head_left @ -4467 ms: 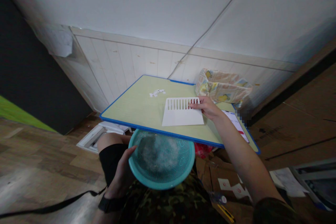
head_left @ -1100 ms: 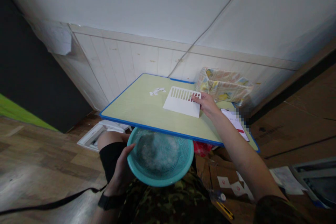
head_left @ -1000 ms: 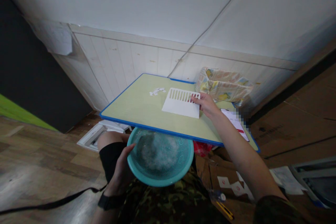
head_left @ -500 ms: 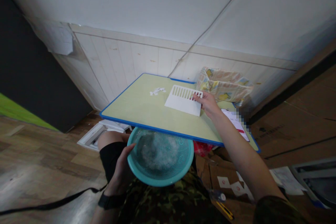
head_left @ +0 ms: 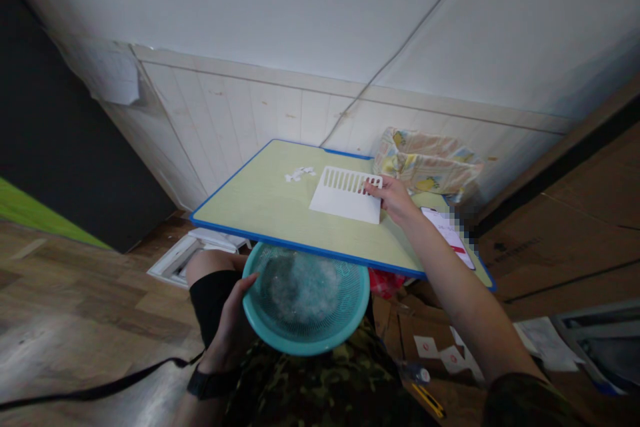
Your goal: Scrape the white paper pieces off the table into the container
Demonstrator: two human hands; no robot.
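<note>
My right hand (head_left: 393, 198) grips a flat white slotted scraper (head_left: 345, 207) by its upper right corner, with a fingertip over the slots. The scraper is tilted over the pale yellow tabletop (head_left: 245, 203); whether its lower edge touches the surface I cannot tell. Small white scraps (head_left: 300, 174) lie to its left. With my left hand (head_left: 233, 317) I clasp the left rim of a turquoise plastic basket (head_left: 306, 345), thumb on top. The basket rests at my lap under the table's front edge and holds a whitish, clear loose mass.
A cloth-lined basket (head_left: 427, 163) stands at the table's back right. A phone-like white panel (head_left: 449, 235) lies at the right edge. Cardboard (head_left: 565, 240) rises on the right. A yellow cutter (head_left: 429, 401) and a white frame-like box (head_left: 173, 257) are lower down.
My right hand has moved the scraper slightly left and toward me across the tabletop. My left hand and the turquoise basket have stayed in place.
</note>
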